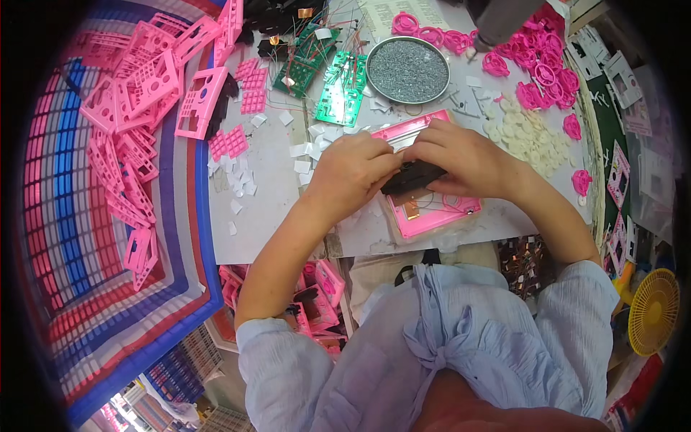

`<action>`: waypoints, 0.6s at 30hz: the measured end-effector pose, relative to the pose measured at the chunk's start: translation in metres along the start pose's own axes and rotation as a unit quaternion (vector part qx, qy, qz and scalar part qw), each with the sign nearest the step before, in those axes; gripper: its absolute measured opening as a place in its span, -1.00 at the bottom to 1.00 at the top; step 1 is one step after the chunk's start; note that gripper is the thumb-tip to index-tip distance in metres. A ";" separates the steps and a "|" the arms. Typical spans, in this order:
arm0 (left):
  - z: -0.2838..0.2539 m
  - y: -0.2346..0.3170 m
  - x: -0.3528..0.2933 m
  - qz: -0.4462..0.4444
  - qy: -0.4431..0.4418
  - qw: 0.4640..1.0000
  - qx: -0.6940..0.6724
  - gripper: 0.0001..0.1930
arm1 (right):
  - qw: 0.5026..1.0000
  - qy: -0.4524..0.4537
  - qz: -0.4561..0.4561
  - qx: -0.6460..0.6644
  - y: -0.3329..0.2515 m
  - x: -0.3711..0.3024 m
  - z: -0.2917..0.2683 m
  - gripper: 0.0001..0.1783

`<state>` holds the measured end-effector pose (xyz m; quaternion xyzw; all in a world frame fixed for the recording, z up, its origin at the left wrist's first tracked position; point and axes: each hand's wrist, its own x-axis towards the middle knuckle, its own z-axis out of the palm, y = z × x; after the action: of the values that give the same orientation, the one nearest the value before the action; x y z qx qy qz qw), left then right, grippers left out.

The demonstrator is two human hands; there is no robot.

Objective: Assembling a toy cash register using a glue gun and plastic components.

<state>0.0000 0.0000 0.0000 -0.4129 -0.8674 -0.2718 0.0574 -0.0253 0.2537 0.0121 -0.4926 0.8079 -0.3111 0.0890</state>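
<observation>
First, pale worktable (270, 176), widest. On it, close before person, pink casing (426, 226), partly hidden under hands. Next, right hand (468, 158) and left hand (354, 169), meeting over casing from either side. Round tin (408, 101) just beyond hands, full of small grey bits. Green circuit board (341, 90) left of tin. Smaller, black part (417, 175) above casing's middle, fingers of both hands clamped on it; contact with casing, cannot tell. Smallest, loose white squares (286, 117), scattered left of hands.
</observation>
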 end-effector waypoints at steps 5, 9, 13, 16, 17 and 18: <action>0.003 0.014 -0.003 -0.018 -0.009 0.999 0.029 -0.79 | 0.999 -0.012 -0.017 -0.037 -0.003 -0.003 -0.001 -0.39; 0.008 0.023 -0.009 -0.197 0.023 0.969 -0.145 -0.85 | 0.995 -0.037 0.002 -0.096 -0.015 0.002 -0.002 -0.51; 0.008 0.014 0.001 -0.337 -0.048 0.909 -0.242 -0.83 | 0.987 -0.060 0.006 -0.151 -0.024 0.006 0.000 -0.65; 0.005 0.001 0.008 -0.366 -0.128 0.873 -0.297 -0.82 | 0.983 -0.068 0.002 -0.173 -0.027 0.007 0.000 -0.71; 0.005 -0.002 0.011 -0.376 -0.155 0.856 -0.319 -0.82 | 0.982 -0.070 0.001 -0.177 -0.028 0.007 0.000 -0.72; 0.004 -0.005 0.012 -0.379 -0.161 0.847 -0.336 -0.82 | 0.982 -0.065 -0.004 -0.178 -0.027 0.007 0.001 -0.72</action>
<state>-0.0108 0.0077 -0.0020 -0.0843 -0.8090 -0.4773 -0.3327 -0.0085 0.2391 0.0284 -0.5234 0.8405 -0.1302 0.0514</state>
